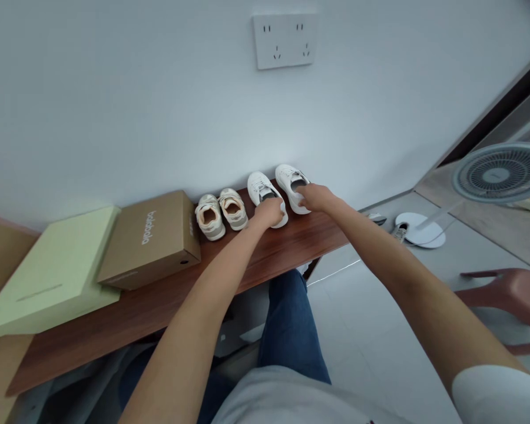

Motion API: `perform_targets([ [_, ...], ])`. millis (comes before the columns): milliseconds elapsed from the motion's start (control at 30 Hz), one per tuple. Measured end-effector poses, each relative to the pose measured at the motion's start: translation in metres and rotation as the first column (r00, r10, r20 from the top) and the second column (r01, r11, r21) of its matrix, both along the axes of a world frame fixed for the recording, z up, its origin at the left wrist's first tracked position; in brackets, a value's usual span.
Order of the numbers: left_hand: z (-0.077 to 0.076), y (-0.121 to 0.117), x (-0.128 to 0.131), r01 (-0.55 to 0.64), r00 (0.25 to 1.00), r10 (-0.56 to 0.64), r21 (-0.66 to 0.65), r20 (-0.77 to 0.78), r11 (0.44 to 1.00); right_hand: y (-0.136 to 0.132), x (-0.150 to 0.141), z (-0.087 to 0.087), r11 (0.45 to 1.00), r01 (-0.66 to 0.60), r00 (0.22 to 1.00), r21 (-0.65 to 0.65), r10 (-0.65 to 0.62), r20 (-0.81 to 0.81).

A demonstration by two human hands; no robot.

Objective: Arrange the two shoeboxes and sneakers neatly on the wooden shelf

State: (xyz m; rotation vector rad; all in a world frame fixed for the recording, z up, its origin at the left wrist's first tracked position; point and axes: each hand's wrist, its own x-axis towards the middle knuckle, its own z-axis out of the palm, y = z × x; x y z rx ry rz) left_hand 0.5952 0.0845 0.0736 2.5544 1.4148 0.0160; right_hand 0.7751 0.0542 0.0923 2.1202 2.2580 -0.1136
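Two white lace-up sneakers stand side by side near the right end of a brown wooden shelf (pixel 265 259), toes toward the wall. My left hand (pixel 269 212) is closed on the heel of the left sneaker (pixel 259 184). With its fingers at the opening and heel, my right hand (pixel 312 197) grips the right sneaker (pixel 287 175). Just left of them sits a pair of smaller cream shoes, the nearer one a cream shoe (pixel 233 207) and the other a cream shoe (pixel 209 217) with an orange-tan lining. My fingertips are partly hidden inside the sneakers.
A brown shoebox (pixel 150 238) and a pale green box (pixel 53 265) fill the shelf's left part. Behind is a white wall with a socket plate (pixel 285 41). On the floor at right are a standing fan (pixel 499 174), a pink stool (pixel 512 294) and other shoes (pixel 400 231).
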Motion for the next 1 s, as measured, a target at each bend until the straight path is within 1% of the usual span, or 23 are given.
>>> perform_targets([
  [133, 0.002, 0.002, 0.005, 0.038, 0.999, -0.038, -0.037, 0.003, 0.999, 0.004, -0.005, -0.006, 1.000, -0.011, 1.000, -0.005, 0.011, 0.010],
  [433, 0.001, 0.011, 0.010, 0.045, 0.999, -0.043, -0.055, 0.033, 0.997, 0.009, -0.002, -0.013, 0.999, -0.020, 0.999, -0.029, 0.021, 0.029],
  [633, -0.003, 0.012, 0.015, 0.072, 0.997, -0.073, -0.027, -0.030, 0.997, 0.013, -0.001, -0.017, 0.999, -0.021, 0.999, -0.044, 0.023, 0.038],
  [767, -0.003, 0.013, 0.018, 0.064, 0.995, -0.068, -0.044, -0.074, 0.997, 0.014, 0.000, -0.020, 0.999, -0.017, 0.999, -0.044, 0.019, 0.050],
  [933, -0.002, 0.014, 0.021, 0.094, 0.990, -0.097, -0.035, -0.104, 0.995, 0.013, 0.002, -0.024, 0.999, -0.027, 0.998, -0.038, 0.029, 0.049],
  [1000, -0.002, 0.013, 0.022, 0.088, 0.990, -0.092, -0.040, -0.110, 0.995, 0.012, 0.002, -0.025, 0.999, -0.029, 0.999, -0.029, 0.030, 0.038],
])
